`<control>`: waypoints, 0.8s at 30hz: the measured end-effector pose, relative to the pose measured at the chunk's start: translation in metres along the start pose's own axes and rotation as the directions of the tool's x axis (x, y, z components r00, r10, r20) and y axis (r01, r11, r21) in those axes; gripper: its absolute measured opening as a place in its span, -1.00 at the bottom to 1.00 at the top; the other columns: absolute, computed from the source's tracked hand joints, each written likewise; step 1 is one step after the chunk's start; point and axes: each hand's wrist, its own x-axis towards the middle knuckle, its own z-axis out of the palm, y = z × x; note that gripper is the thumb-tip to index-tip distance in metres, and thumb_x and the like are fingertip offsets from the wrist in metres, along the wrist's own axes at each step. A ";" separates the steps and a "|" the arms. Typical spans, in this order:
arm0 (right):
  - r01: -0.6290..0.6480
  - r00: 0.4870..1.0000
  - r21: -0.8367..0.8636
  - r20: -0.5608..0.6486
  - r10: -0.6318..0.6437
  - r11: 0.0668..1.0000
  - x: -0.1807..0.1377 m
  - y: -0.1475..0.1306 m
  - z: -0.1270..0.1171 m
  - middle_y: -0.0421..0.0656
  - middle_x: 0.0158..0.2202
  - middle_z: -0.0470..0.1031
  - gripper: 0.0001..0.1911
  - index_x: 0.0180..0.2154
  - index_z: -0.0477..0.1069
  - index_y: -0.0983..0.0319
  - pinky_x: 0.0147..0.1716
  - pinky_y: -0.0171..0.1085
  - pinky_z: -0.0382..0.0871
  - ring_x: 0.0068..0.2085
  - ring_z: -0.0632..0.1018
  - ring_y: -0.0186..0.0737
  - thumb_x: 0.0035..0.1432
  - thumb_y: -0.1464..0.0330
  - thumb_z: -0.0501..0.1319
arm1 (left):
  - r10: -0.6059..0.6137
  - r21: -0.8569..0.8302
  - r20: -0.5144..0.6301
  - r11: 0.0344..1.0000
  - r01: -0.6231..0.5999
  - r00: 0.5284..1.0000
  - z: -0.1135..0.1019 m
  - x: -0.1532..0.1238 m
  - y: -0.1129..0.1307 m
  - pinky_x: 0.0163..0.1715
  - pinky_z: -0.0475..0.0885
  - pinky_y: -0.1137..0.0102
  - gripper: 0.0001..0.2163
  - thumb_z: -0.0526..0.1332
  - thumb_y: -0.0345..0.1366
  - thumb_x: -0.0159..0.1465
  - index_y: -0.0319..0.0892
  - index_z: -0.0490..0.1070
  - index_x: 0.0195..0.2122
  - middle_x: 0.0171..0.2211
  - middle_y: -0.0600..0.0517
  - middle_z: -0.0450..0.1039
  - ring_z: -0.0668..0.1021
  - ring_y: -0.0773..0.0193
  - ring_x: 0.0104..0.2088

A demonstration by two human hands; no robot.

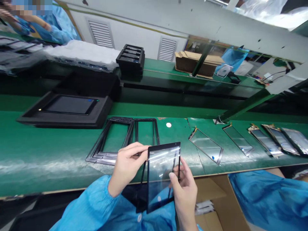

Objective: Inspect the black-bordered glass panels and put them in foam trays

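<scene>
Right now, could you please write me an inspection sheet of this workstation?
Surface: green bench top, scuffed and shiny near its front edge.
Job's things: glass touch panel held upright over the bench edge; black frames stacked flat behind it.
Clutter: row of glass panels lying to the right; black tray with a screen; stacked black trays; cardboard box below.
Hands: left hand pinches the panel's top left corner; right hand grips its right edge.
Cables: black cable far right.
Surroundings: a co-worker's blue sleeve top left.
</scene>
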 end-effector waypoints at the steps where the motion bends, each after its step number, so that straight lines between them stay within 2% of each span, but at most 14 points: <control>1: 0.006 1.000 0.004 -0.006 -0.006 1.000 0.000 0.000 0.002 -0.13 -0.24 0.58 -0.30 0.30 0.49 0.19 -0.46 -0.35 0.49 -0.34 0.54 -0.24 0.16 0.22 0.51 | 0.013 0.002 -0.009 1.000 -0.013 1.000 0.000 0.001 -0.001 -0.51 0.46 0.52 -0.83 0.35 -0.41 0.33 -0.10 0.78 -0.27 -0.41 0.00 0.61 0.57 0.32 -0.47; 5: 0.002 0.998 0.037 -0.062 0.000 0.999 0.001 -0.003 0.007 -0.17 -0.26 0.54 -0.31 0.29 0.50 0.17 -0.55 -0.38 0.45 -0.39 0.49 -0.28 0.15 0.21 0.51 | 0.010 0.013 0.021 1.000 -0.010 1.000 -0.002 0.002 -0.004 -0.47 0.50 0.47 -0.83 0.35 -0.39 0.33 -0.12 0.79 -0.25 -0.39 -0.03 0.62 0.58 0.28 -0.44; 9: 0.000 0.998 0.037 -0.063 0.002 0.999 -0.001 -0.003 0.004 -0.16 -0.25 0.55 -0.28 0.29 0.50 0.17 -0.54 -0.38 0.46 -0.34 0.52 -0.24 0.14 0.17 0.53 | -0.174 -0.094 0.130 0.978 0.187 0.976 -0.006 0.005 0.002 -0.52 0.57 0.45 -0.81 0.40 -0.31 0.27 -0.12 0.78 -0.12 -0.32 -0.04 0.63 0.60 0.28 -0.47; 12: -0.009 0.999 0.027 -0.034 0.010 1.000 -0.001 0.000 -0.001 -0.14 -0.25 0.56 -0.26 0.30 0.50 0.17 -0.52 -0.36 0.47 -0.33 0.52 -0.22 0.13 0.16 0.53 | -0.273 -0.186 0.140 0.937 0.296 0.952 -0.008 0.009 0.008 -0.53 0.61 0.45 -0.72 0.45 -0.31 0.19 -0.12 0.77 -0.06 -0.37 0.00 0.60 0.61 0.30 -0.51; 16: -0.005 0.999 0.027 -0.053 0.006 1.000 0.000 0.003 -0.005 -0.14 -0.26 0.55 -0.26 0.31 0.49 0.18 -0.52 -0.37 0.46 -0.34 0.52 -0.23 0.14 0.16 0.53 | -0.298 -0.227 0.132 0.919 0.322 0.945 -0.009 0.011 0.009 -0.53 0.62 0.47 -0.74 0.47 -0.35 0.14 -0.14 0.78 -0.11 -0.45 0.05 0.56 0.59 0.35 -0.56; 21: -0.003 1.000 -0.001 -0.007 0.003 1.000 0.002 0.004 -0.007 -0.14 -0.26 0.57 -0.24 0.32 0.47 0.20 -0.49 -0.35 0.48 -0.34 0.54 -0.22 0.12 0.20 0.54 | -0.308 -0.261 0.163 0.903 0.342 0.937 -0.009 0.009 0.005 -0.53 0.63 0.48 -0.74 0.48 -0.33 0.17 -0.14 0.78 -0.09 -0.42 0.02 0.60 0.61 0.33 -0.52; 24: -0.004 1.000 0.020 -0.029 0.005 1.000 0.000 0.003 -0.004 -0.13 -0.23 0.55 -0.26 0.32 0.47 0.18 -0.48 -0.36 0.47 -0.34 0.53 -0.24 0.14 0.22 0.52 | -0.313 -0.277 0.183 0.893 0.355 0.932 -0.009 0.007 0.004 -0.51 0.64 0.49 -0.75 0.49 -0.32 0.19 -0.14 0.78 -0.08 -0.41 0.01 0.61 0.62 0.33 -0.51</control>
